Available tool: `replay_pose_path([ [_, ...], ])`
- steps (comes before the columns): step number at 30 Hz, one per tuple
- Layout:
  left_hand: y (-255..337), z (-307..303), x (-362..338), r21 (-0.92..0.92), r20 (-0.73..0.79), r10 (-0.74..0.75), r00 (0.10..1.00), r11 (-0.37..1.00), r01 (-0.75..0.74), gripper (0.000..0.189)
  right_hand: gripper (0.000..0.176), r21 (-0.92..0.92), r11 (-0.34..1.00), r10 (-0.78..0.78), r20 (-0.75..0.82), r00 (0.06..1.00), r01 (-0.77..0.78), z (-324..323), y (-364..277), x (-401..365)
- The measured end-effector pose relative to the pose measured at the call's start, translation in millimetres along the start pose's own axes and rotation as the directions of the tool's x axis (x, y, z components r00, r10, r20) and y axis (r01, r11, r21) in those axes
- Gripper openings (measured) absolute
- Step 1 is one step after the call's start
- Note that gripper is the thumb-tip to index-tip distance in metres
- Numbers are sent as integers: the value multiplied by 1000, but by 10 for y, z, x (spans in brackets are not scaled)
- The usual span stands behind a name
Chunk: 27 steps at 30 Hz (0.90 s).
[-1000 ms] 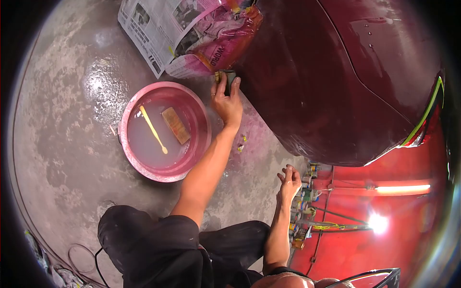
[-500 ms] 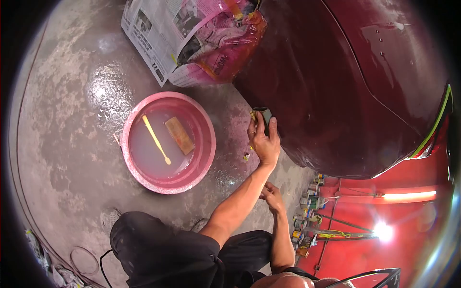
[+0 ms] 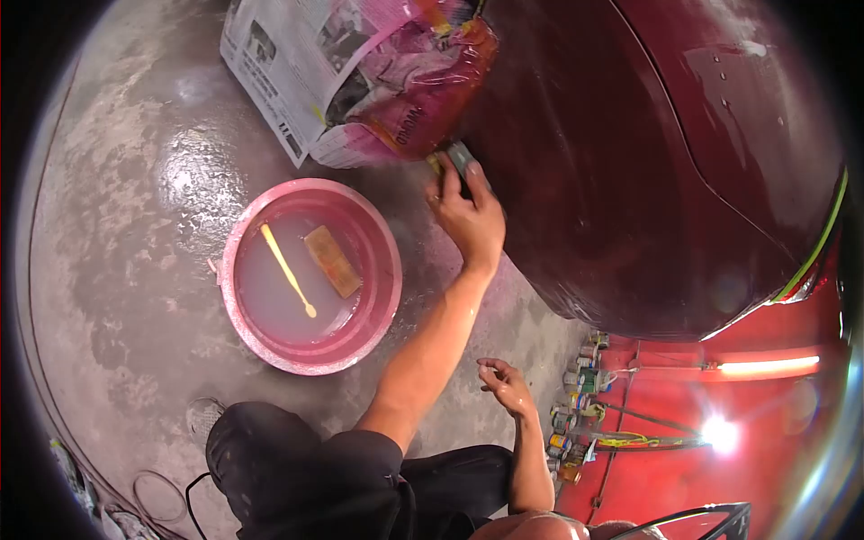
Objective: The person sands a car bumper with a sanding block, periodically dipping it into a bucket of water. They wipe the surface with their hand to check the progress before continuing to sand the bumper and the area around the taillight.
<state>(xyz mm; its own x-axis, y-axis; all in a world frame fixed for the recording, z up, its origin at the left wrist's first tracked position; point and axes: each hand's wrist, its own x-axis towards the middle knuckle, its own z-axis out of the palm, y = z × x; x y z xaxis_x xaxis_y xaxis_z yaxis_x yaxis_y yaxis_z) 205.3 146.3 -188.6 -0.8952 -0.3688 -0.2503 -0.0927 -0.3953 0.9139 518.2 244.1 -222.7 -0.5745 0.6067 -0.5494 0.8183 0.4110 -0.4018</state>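
My left hand [image 3: 470, 220] grips a small grey-green pad [image 3: 460, 158] between thumb and fingers. It touches or nearly touches the lower edge of a glossy dark red car panel [image 3: 594, 171], beside paper masking [image 3: 405, 99] stained pink and orange. Lower down, my right hand [image 3: 507, 387] hangs in the air with loosely bent fingers apart and nothing in them. A pink basin [image 3: 391, 274] of cloudy water stands on the floor to the left, with a yellow stick [image 3: 286, 270] and a brownish block [image 3: 333, 261] inside.
Wet grey concrete floor [image 3: 117, 270] spreads around the basin. Several cans [image 3: 576, 396] line the foot of a red wall [image 3: 666, 396] at the right, where a lamp [image 3: 719, 434] shines. A hose [image 3: 157, 495] lies at the lower left.
My left hand has moved up and left along the panel edge with the pad, closer to the masking. My right hand has come out from behind the left forearm and sits slightly lower.
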Motion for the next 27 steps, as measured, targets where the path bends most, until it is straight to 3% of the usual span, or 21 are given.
replay_pose_path([
  [1,-101,-11,-98,47,12,16,1000,999,-17,45,47,-3,1000,0,11,1000,0,12,68,-20],
  [3,-361,-9,-614,44,17,257,966,965,-258,44,47,123,992,-21,14,1000,19,7,100,86],
  [5,-436,43,-652,33,-19,282,959,959,-281,44,48,119,992,-35,9,999,33,10,-75,118],
  [6,-297,22,-437,33,-10,280,960,959,-280,44,48,120,992,-27,1,1000,27,29,-133,87],
  [8,84,-19,165,19,-43,108,993,994,-107,47,49,35,999,-39,-21,999,39,73,-190,4],
  [9,18,-35,20,19,-36,93,995,996,-92,47,50,-65,996,-64,-30,997,62,59,-187,-52],
  [11,-251,-94,-354,57,100,93,991,994,-99,50,51,-91,995,-44,-6,999,43,72,-199,-35],
  [12,-512,-102,-660,13,121,215,969,976,-218,51,51,-123,992,-16,28,999,20,67,-213,-11],
  [13,-591,-65,-662,12,119,218,969,975,-221,51,51,-123,992,-20,29,999,23,87,-194,57],
  [15,-549,-76,-635,-3,76,169,983,986,-170,52,51,129,992,-13,13,1000,12,122,-87,190],
  [16,-498,3,-394,-80,33,22,999,997,-19,51,51,127,992,-5,13,1000,4,123,-21,200],
  [17,-438,30,-157,-77,37,14,999,997,-11,51,51,11,1000,-26,-23,999,26,134,26,200],
  [18,-421,31,11,-99,-7,26,1000,995,-26,50,52,-109,993,-42,-54,998,36,129,87,143],
  [19,-410,45,107,-127,-62,47,997,990,-54,49,52,-118,992,-41,-51,998,34,88,68,107],
  [20,-482,-20,17,-41,-44,108,993,993,-110,49,52,-141,990,-18,-26,999,14,84,-6,98],
  [22,-799,-98,-698,76,31,186,982,979,-188,48,52,-167,986,8,13,1000,-6,92,-2,73],
  [24,-709,-95,-682,172,121,265,957,944,-283,48,51,70,995,68,25,997,-69,120,-6,183],
  [26,-659,-22,-409,-34,94,24,995,999,-21,48,52,-20,999,27,5,1000,-27,117,-4,157],
  [27,-588,-20,-203,-36,102,21,995,999,-17,48,52,-111,993,-29,-15,999,27,128,-59,138],
])
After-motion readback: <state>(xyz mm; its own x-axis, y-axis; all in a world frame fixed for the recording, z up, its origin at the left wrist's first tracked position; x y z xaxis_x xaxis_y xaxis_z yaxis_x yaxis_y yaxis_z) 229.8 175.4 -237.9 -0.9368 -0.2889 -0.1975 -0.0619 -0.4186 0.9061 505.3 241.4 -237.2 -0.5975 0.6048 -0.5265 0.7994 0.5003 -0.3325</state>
